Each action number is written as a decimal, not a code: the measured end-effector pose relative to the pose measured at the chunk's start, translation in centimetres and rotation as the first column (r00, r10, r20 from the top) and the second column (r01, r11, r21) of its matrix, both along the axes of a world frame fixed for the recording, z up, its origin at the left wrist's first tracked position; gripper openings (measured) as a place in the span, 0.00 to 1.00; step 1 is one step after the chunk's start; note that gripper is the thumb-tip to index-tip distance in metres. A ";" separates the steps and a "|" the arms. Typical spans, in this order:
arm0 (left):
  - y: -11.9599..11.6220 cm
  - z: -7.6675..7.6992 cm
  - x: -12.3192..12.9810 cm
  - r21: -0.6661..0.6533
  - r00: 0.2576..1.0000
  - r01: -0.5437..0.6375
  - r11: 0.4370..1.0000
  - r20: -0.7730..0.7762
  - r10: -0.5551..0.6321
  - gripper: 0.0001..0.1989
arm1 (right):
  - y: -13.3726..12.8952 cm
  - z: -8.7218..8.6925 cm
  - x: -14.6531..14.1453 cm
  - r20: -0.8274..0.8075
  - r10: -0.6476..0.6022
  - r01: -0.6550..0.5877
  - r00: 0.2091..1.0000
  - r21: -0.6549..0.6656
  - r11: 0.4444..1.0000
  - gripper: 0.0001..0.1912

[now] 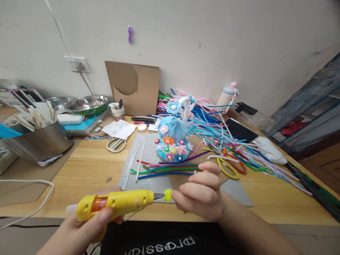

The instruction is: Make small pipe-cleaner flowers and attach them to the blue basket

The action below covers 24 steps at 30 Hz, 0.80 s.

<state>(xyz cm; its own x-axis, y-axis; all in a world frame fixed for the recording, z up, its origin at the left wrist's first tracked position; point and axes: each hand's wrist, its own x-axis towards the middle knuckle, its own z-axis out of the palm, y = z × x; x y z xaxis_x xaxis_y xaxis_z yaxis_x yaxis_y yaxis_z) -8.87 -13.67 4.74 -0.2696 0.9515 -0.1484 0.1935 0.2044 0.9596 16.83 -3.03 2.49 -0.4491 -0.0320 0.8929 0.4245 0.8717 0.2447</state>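
My left hand [92, 226] is wrapped round a yellow hot glue gun [130, 203], with a clear glue stick [71, 208] poking out of its rear. The gun's metal nozzle points right and meets a small bright yellow pipe-cleaner flower [167, 195]. Between thumb and fingertips my right hand [202, 193] pinches that flower. Behind them stands a blue fuzzy pipe-cleaner ornament [174, 129] covered in colourful little flowers, with a white curved stem on top. Several loose pipe cleaners [164, 173] lie before it on a grey cutting mat [148, 184].
A big heap of pipe cleaners [207, 120] spreads behind and right, near yellow-handled scissors [227, 169], a phone [241, 130] and a bottle [227, 97]. At left are a metal pot [39, 141] of wooden sticks, white-handled scissors [116, 145] and a white cable [50, 191]. Cardboard [148, 88] leans on the wall.
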 end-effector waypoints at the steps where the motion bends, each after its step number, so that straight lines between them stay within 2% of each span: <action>1: 0.0 0.2 0.1 -0.013 1.000 -0.019 1.000 -0.009 0.019 0.16 | 0.0 0.0 0.0 0.008 0.001 -0.001 1.000 -0.001 1.000 0.08; 4: 0.2 -0.1 -0.6 -0.089 0.999 -0.027 0.996 -0.021 0.026 0.18 | 0.0 -0.1 0.0 0.018 0.013 -0.013 1.000 0.008 1.000 0.08; 7: 0.5 -1.4 -2.4 -0.176 0.995 0.100 0.979 0.000 -0.102 0.20 | 0.0 -0.2 -0.1 0.016 0.016 -0.016 1.000 0.007 1.000 0.08; 10: 0.7 -2.5 -3.6 -0.171 0.983 0.175 0.970 -0.022 -0.181 0.20 | 0.0 -0.3 -0.2 -0.014 0.017 -0.017 1.000 -0.003 1.000 0.09; 12: 0.7 -2.8 -3.8 -0.158 0.981 0.186 0.970 -0.027 -0.192 0.19 | 0.0 -0.2 -0.2 -0.054 0.013 -0.014 0.998 -0.023 1.000 0.10; 14: 0.6 -2.8 -3.5 -0.154 0.981 0.190 0.970 -0.019 -0.195 0.18 | 0.2 -0.2 -0.2 -0.087 0.005 -0.008 0.996 -0.040 0.999 0.10; 19: 0.4 -1.8 -2.3 -0.079 0.995 0.087 0.993 -0.032 -0.090 0.19 | 0.6 -0.7 -0.3 -0.048 0.027 -0.029 0.998 -0.052 0.998 0.09; 22: 0.7 -1.2 -2.0 -0.098 0.989 0.128 0.987 -0.064 -0.135 0.19 | 0.5 -0.8 -0.4 -0.044 0.061 -0.064 0.997 -0.074 0.995 0.10; 24: 1.2 -0.9 -1.8 -0.068 0.987 0.105 0.992 -0.119 -0.112 0.18 | 0.3 -0.6 -0.4 -0.072 0.102 -0.111 0.992 -0.133 0.985 0.09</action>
